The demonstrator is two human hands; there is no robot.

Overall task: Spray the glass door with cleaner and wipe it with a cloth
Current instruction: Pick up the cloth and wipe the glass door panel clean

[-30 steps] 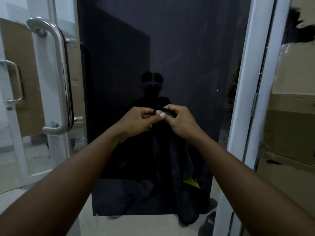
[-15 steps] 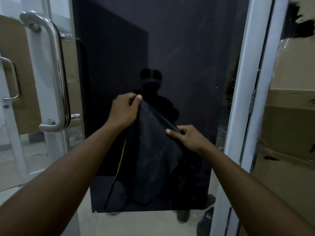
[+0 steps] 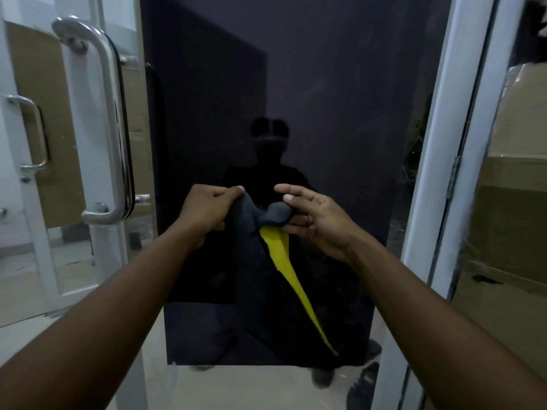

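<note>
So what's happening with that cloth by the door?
A person stands in front of a dark tinted glass door, holding a dark grey cloth with a yellow side in both hands. The left hand grips its top edge, and the right hand pinches a bunched fold beside it. The rest hangs down loose. No wiping is happening yet, and no spray bottle is in view.

One head-worn wide-angle view faces forward and slightly down, close up to the glass door point(image 3: 325, 84).

No readable text, no labels, no brands — nothing legible
</note>
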